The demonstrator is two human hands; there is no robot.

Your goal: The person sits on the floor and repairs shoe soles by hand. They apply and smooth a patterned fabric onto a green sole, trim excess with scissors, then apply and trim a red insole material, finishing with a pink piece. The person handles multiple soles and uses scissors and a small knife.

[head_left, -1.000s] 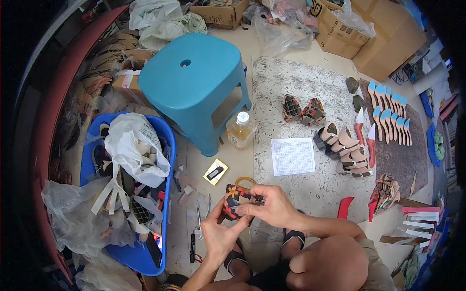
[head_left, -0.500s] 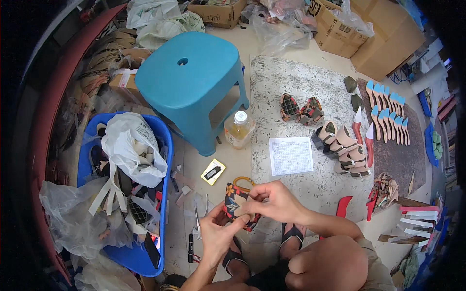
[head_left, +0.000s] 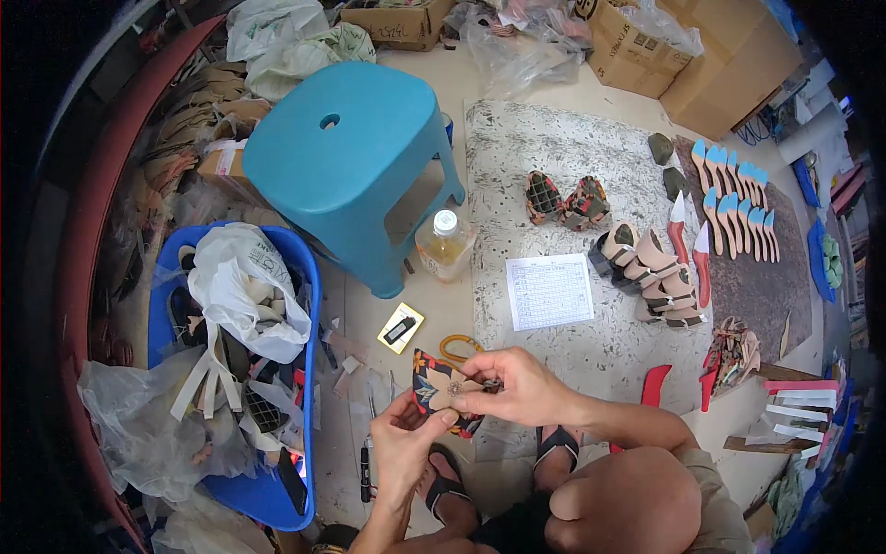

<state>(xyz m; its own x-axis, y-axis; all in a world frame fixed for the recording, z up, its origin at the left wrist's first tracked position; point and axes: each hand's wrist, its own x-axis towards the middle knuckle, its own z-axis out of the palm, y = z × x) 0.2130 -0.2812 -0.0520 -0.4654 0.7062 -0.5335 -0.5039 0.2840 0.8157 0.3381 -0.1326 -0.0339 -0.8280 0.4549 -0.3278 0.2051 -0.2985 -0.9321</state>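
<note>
A floral strap piece [head_left: 436, 392] is held between both hands just above the person's sandalled feet [head_left: 503, 466]. The left hand [head_left: 406, 443] is closed on its lower edge, thumb pressed against the tan underside. The right hand [head_left: 517, 388] is pinched on its right end, fingers curled around a small dark part that is too small to make out. The piece is held off the floor, over the bare concrete between the knees and the mat.

Just beyond the hands, orange-handled scissors [head_left: 457, 346] are seen lying on the floor, partly hidden by the piece. A small yellow card [head_left: 401, 327] is lying to their left. A dark pen-like tool [head_left: 365, 466] is lying beside the left wrist. To the far left, a blue tub [head_left: 309, 305] is filled with straps and a white bag [head_left: 242, 286].

Farther out, a printed sheet [head_left: 549, 291] is laid on the speckled mat [head_left: 554, 157], and a bottle [head_left: 445, 245] of yellowish liquid is stood at the mat's near left edge, beside a blue stool [head_left: 341, 157]. Finished sandals [head_left: 651, 268] are grouped to the right of the sheet, and two floral pieces [head_left: 563, 198] lie beyond it. Blue-tipped soles [head_left: 734, 194] are lined up on a brown mat at the right. Cardboard boxes [head_left: 664, 51] are stacked at the far edge.
</note>
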